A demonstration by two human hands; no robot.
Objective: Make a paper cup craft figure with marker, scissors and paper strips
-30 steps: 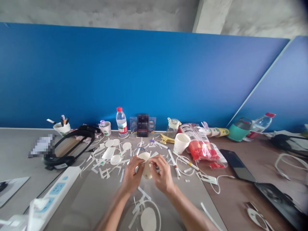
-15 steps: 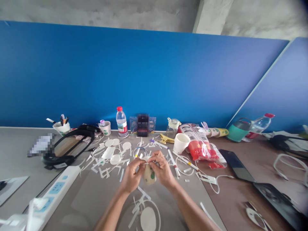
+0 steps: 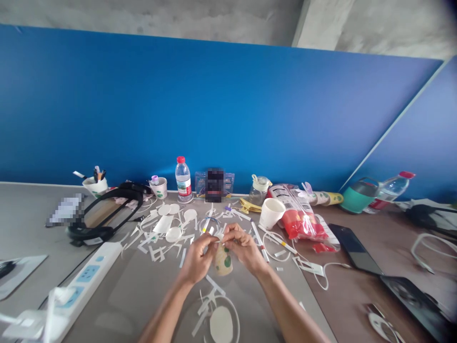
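A paper cup (image 3: pixel 223 263) with green leaf prints is held between my two hands over the middle of the table. My left hand (image 3: pixel 198 257) pinches the cup's upper edge from the left. From the right, my right hand (image 3: pixel 243 247) pinches the same edge, its fingertips close to the left ones. Strips of white paper show at the top of the cup, partly hidden by the fingers. Below the cup lie a round paper disc (image 3: pixel 221 325), a thin paper ring around it and cut strips (image 3: pixel 214 285).
Paper scraps and discs (image 3: pixel 173 234) spread behind my hands. A white cup (image 3: pixel 272 213), a red snack bag (image 3: pixel 302 221) and a bottle (image 3: pixel 183 181) stand at the back. On the left is a power strip (image 3: pixel 87 281); on the right, a phone (image 3: pixel 355 248).
The view has shifted slightly, so the table things appear a little further right. Both hands keep their pinch on the cup, which shows a little more of its leaf print.
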